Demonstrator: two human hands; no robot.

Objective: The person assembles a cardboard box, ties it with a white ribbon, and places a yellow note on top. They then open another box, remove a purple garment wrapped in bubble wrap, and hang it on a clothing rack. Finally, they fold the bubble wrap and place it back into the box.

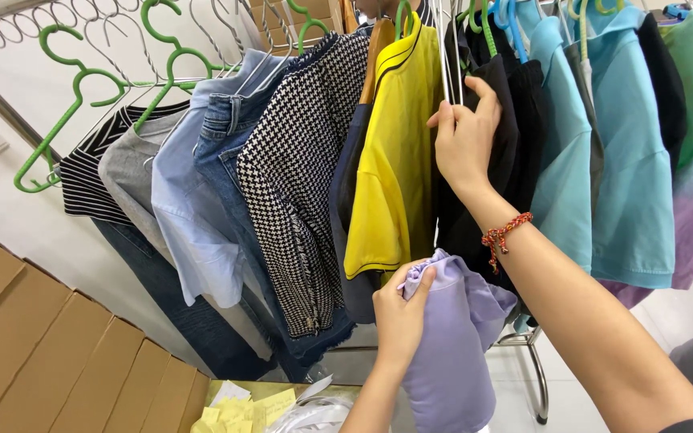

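Observation:
My left hand grips the top of a bunched lavender garment held low in front of the clothes rack. My right hand, with a red braided bracelet on the wrist, reaches up between a yellow shirt with dark trim and a black garment; its fingers close around the thin white wire hangers there. A black-and-white houndstooth top hangs just left of the yellow shirt.
Denim, a light blue shirt, grey and striped tops hang at left on green hangers. Turquoise shirts and a green-purple one hang at right. Cardboard boxes stand at lower left, yellow paper notes beside them. The rack's metal leg is below.

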